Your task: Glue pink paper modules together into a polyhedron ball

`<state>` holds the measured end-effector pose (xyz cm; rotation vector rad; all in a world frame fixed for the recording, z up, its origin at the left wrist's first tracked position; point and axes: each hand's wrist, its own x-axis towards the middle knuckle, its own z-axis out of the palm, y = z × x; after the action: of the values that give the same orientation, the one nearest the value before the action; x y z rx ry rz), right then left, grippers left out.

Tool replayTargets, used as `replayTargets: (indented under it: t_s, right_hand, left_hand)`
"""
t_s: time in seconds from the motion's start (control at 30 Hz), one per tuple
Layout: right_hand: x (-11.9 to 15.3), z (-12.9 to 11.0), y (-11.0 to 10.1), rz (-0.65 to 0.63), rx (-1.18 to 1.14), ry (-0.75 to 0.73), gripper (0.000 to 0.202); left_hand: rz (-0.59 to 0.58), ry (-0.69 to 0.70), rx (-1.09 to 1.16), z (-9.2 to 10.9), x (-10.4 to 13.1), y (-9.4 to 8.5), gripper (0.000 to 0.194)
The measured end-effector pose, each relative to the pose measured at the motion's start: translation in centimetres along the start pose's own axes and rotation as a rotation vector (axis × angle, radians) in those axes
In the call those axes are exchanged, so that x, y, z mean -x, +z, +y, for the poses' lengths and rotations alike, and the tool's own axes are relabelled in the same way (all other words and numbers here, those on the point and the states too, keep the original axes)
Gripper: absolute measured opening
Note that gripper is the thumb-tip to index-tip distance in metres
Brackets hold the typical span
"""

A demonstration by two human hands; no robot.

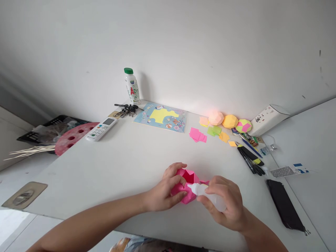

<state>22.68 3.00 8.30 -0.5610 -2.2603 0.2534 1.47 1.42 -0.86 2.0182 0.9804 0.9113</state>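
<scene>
Near the front edge of the white table, my left hand (166, 190) is closed around a pink folded-paper shape (187, 198), which has an opening in its top. My right hand (229, 203) grips a white squeeze bottle (214, 199) lying sideways in its fingers. The bottle's narrow nozzle points left and meets the pink paper near the opening, close to my left fingertips. Another bit of pink paper shows behind the bottle, partly hidden by it.
Behind lie pink paper pieces (197, 135), green pieces (214, 131) and paper balls (230, 121). A box cutter (250, 155) and black pouch (285, 204) are right. Farther left are a remote (102, 129), keys (128, 110), a drink bottle (132, 87) and a patterned sheet (147, 118).
</scene>
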Motion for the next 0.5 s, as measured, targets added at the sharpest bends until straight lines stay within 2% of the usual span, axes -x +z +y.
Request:
replayTargets:
  t_s: [0.23, 0.5]
  right_hand:
    - [0.57, 0.34, -0.28, -0.025, 0.011, 0.015, 0.017]
    - [0.04, 0.17, -0.1, -0.005, -0.013, -0.011, 0.016]
  left_hand:
    - [0.004, 0.014, 0.028, -0.18, 0.07, 0.02, 0.01]
    - [-0.013, 0.001, 0.027, -0.04, 0.07, 0.01, 0.009]
